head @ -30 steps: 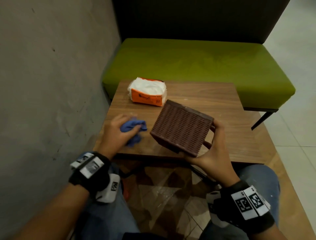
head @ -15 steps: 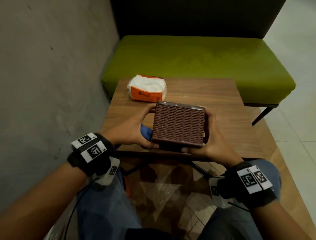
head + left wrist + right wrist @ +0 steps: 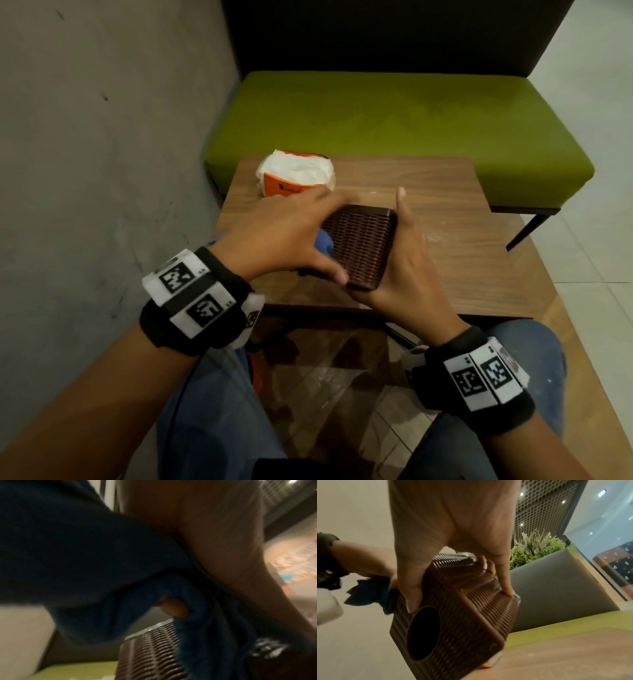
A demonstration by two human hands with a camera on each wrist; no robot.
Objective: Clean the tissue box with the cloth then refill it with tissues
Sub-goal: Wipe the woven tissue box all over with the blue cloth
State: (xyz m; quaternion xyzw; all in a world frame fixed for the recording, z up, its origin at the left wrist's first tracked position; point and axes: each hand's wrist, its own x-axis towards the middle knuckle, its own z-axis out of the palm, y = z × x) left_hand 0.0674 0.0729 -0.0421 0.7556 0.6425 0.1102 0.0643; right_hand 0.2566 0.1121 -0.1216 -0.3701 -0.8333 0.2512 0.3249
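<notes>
I am sitting at a small wooden table [image 3: 445, 212], with a grey wall at nine o'clock and a green bench at twelve. My left hand [image 3: 274, 236] is pressing a blue cloth [image 3: 323, 240] against the left side of the box [image 3: 359, 246], fingers curled over the fabric and pinching it. The box, brown and woven, is hovering above the table's near edge, tilted, its round opening facing down. My right hand [image 3: 400, 260] is clamping it, thumb near the opening, fingers wrapping the far side. The tissue pack [image 3: 294, 174] is lying at eleven o'clock, untouched. I am judging that a hard wipe could push the box out of this one-handed hold, since nothing is supporting it underneath.
</notes>
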